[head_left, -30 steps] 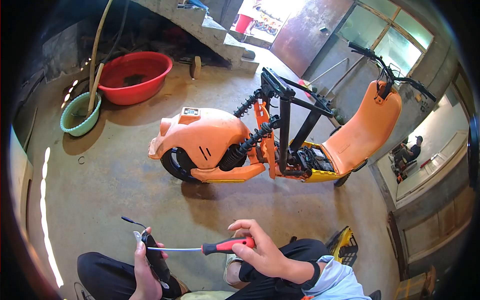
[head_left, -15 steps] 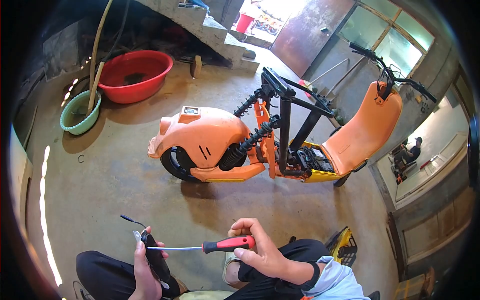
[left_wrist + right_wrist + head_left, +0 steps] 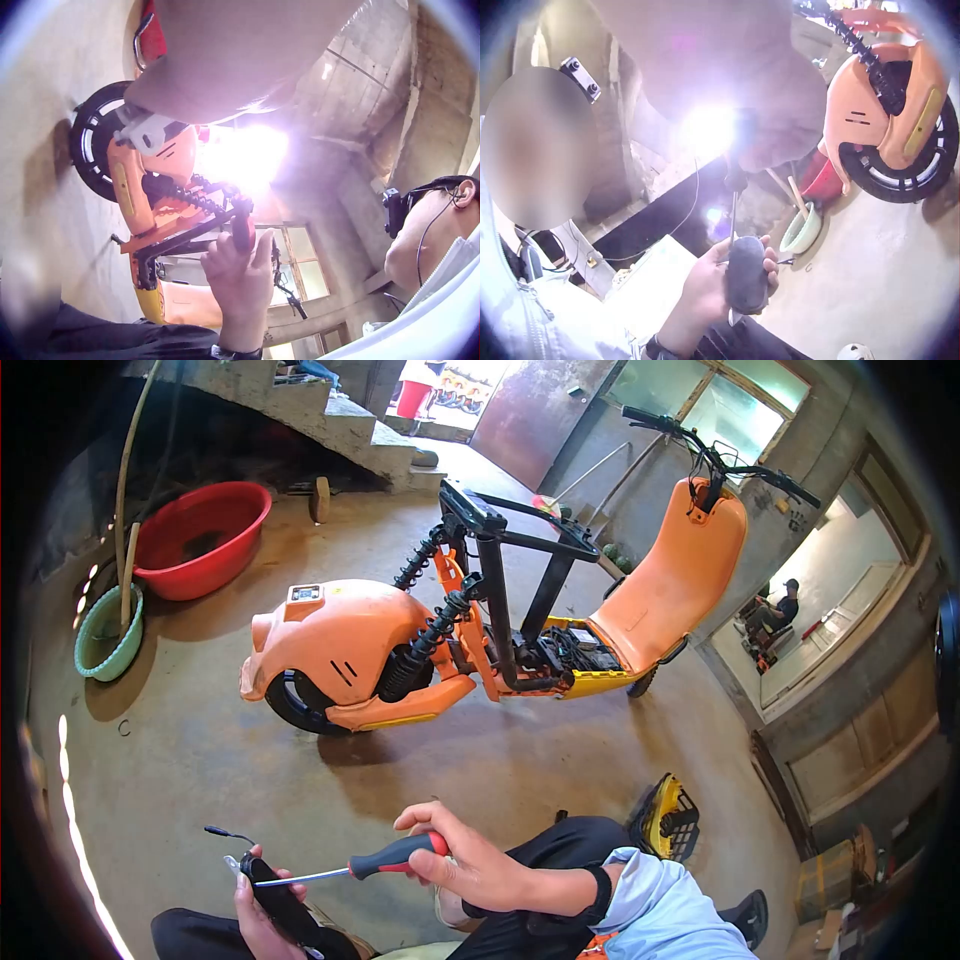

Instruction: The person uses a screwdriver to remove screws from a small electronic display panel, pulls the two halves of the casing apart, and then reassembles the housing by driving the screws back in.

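My left hand (image 3: 258,932) grips an elongated black oval part (image 3: 280,908), with fingers round its edges. At its upper end are a small metal tab (image 3: 233,865) and a short black cable (image 3: 217,830) ending in a plug. My right hand (image 3: 480,868) holds a screwdriver (image 3: 385,857) by its red and dark grey handle, thumb and fingers at the butt end. The shaft (image 3: 305,878) points left, its tip at the black part. In the right wrist view the oval part's smooth back (image 3: 747,274) faces the camera, the shaft meeting its upper end.
An orange scooter (image 3: 340,622), its frame bare, stands ahead. Red (image 3: 205,550) and green (image 3: 108,635) basins are at the left. A yellow and black part (image 3: 665,815) lies on the floor at the right. Another person (image 3: 778,610) sits beyond the doorway.
The head view has turned, so the scooter and hands sit further left. The screwdriver handle has rolled, showing more grey than red, and its shaft slopes more. Both grips are kept.
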The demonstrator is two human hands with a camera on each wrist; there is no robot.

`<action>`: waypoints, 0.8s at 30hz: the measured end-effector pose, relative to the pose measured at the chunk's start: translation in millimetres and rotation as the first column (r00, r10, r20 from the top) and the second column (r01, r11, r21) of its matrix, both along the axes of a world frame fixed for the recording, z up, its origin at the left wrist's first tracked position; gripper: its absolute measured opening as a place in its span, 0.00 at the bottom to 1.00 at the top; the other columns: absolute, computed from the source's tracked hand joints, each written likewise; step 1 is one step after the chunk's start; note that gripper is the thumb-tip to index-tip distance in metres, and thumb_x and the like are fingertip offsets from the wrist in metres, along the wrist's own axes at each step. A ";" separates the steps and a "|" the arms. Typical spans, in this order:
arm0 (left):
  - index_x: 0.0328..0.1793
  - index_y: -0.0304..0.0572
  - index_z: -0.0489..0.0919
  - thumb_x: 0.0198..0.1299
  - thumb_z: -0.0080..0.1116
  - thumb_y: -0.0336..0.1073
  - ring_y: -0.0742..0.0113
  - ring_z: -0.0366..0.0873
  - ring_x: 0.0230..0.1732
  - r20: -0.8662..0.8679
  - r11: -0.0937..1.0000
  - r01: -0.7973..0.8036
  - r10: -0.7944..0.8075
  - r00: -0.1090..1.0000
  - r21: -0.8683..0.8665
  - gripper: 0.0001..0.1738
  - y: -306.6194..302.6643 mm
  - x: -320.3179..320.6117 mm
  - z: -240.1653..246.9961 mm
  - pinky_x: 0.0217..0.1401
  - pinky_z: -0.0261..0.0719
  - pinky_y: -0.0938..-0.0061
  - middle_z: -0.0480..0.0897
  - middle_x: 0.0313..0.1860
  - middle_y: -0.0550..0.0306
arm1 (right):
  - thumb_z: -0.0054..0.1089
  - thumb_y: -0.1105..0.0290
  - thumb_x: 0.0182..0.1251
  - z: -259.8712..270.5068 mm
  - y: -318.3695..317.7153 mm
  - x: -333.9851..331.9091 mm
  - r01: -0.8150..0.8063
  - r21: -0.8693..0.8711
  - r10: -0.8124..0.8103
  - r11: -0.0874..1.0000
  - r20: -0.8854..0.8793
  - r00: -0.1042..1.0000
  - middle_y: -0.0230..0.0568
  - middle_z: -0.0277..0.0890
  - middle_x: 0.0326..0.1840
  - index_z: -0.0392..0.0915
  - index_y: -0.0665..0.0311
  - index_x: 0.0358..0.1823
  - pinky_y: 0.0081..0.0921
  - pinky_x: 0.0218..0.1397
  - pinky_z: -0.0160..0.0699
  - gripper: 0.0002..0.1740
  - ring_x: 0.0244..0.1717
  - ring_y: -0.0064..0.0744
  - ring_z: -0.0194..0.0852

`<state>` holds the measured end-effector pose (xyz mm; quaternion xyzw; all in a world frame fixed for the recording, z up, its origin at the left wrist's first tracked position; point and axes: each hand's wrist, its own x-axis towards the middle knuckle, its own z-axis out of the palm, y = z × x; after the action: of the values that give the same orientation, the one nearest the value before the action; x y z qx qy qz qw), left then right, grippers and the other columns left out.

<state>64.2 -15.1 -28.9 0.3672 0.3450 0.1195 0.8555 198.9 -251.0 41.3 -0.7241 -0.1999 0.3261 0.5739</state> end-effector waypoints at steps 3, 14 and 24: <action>0.62 0.45 0.76 0.76 0.43 0.56 0.65 0.84 0.41 -0.014 1.000 0.008 -0.008 1.000 -0.023 0.25 0.3 -1.1 -2.0 0.41 0.82 0.75 0.85 0.40 0.55 | 0.59 0.56 0.73 2.0 -2.5 2.3 -0.021 -0.068 0.008 0.997 -0.176 0.984 0.41 0.70 0.47 0.59 0.63 0.64 0.31 0.61 0.68 0.28 0.51 0.30 0.70; 0.74 0.43 0.67 0.77 0.37 0.54 0.72 0.77 0.36 0.046 0.998 -0.053 0.051 0.998 0.044 0.29 -11.2 9.3 4.5 0.39 0.79 0.76 0.77 0.41 0.55 | 0.57 0.63 0.74 0.8 -3.4 1.4 -0.014 -0.022 0.006 1.000 -0.298 0.955 0.40 0.65 0.52 0.58 0.63 0.65 0.29 0.60 0.65 0.26 0.52 0.27 0.65; 0.74 0.44 0.67 0.77 0.38 0.55 0.72 0.77 0.37 0.033 0.997 -0.025 0.023 0.999 0.072 0.30 -12.9 8.9 10.0 0.43 0.78 0.77 0.77 0.42 0.56 | 0.56 0.61 0.74 0.5 -1.6 2.0 0.033 -0.006 -0.033 0.999 -0.052 0.998 0.41 0.67 0.49 0.60 0.64 0.63 0.29 0.60 0.66 0.24 0.51 0.27 0.66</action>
<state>73.1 -28.0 -18.9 0.3917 0.3310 0.1479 0.8457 200.9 -252.6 41.9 -0.7200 -0.1719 0.3360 0.5824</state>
